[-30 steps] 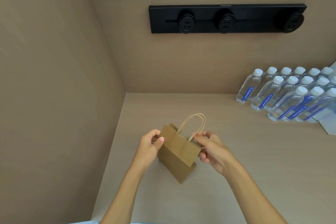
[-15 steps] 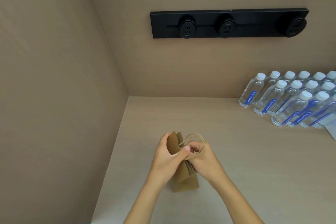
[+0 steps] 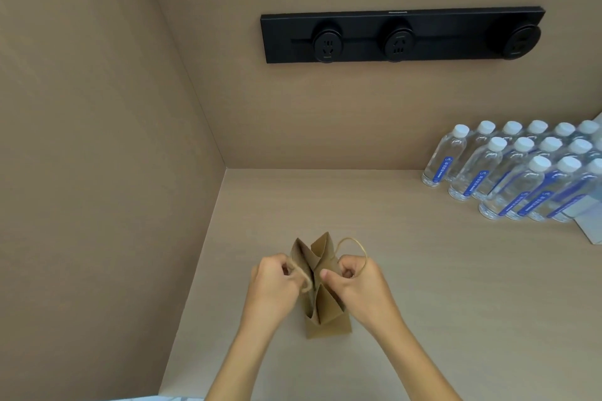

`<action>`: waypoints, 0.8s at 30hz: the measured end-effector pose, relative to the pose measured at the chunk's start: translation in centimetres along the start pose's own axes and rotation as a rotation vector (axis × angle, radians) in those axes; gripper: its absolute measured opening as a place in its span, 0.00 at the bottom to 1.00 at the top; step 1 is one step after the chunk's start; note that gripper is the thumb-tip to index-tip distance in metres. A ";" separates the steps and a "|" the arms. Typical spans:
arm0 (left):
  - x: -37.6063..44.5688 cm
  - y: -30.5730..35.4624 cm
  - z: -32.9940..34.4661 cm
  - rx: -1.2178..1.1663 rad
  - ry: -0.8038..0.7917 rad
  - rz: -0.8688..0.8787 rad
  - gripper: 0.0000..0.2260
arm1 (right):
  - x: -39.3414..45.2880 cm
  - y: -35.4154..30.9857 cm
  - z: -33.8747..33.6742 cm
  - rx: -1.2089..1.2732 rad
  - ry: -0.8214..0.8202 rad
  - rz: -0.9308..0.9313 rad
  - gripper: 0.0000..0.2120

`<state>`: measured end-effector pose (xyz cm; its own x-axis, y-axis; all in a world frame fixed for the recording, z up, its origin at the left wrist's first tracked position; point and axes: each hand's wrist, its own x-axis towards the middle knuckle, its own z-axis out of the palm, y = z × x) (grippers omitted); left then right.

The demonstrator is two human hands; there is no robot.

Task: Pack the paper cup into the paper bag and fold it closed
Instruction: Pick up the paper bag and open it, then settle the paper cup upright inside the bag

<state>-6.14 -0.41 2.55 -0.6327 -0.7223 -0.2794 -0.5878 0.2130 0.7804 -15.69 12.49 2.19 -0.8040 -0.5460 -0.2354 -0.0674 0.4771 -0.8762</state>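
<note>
A small brown paper bag (image 3: 326, 312) stands upright on the beige counter (image 3: 423, 286), its narrow gusseted side toward me. My left hand (image 3: 273, 280) grips the bag's left top edge by its twine handle. My right hand (image 3: 356, 277) grips the right top edge, and the other twine handle (image 3: 353, 242) loops up over it. The two sides are pulled slightly apart, so the mouth shows a narrow gap. No paper cup is visible in this view.
Several clear water bottles (image 3: 518, 172) with white caps and blue labels stand in rows at the back right. A black socket strip (image 3: 402, 34) is mounted on the back wall. A side wall (image 3: 97, 172) runs close along the counter's left edge.
The bag was turned from flat-on to edge-on and set upright on the counter. Both hands moved to its top edges, and the mouth now starts to part.
</note>
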 end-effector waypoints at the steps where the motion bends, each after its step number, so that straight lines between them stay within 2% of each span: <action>1: 0.1 -0.3 -0.1 -0.007 -0.014 -0.007 0.15 | 0.0 0.1 -0.4 -0.004 0.007 0.013 0.22; 6: 0.6 -1.1 -1.9 0.021 -0.047 -0.021 0.12 | 0.2 -0.1 -3.2 -0.068 0.034 0.009 0.19; 15: 0.4 -0.8 -3.3 0.125 -0.033 0.054 0.10 | -0.7 -0.4 -5.3 -0.306 0.085 -0.136 0.13; 19: -0.3 -0.6 -4.2 0.172 -0.021 0.087 0.12 | -1.4 -0.2 -5.7 -0.297 0.090 -0.196 0.15; 22: -0.6 -0.7 -4.2 0.193 -0.012 0.094 0.07 | -1.9 -0.4 -5.5 -0.273 0.086 -0.205 0.14; 24: -0.7 -0.4 -4.0 0.172 -0.021 0.085 0.07 | -2.3 -0.6 -4.9 -0.202 0.098 -0.209 0.17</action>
<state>-3.43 -2.59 4.72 -0.6926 -0.6837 -0.2297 -0.6087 0.3832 0.6947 -16.70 16.85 5.37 -0.8126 -0.5827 -0.0085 -0.3456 0.4937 -0.7980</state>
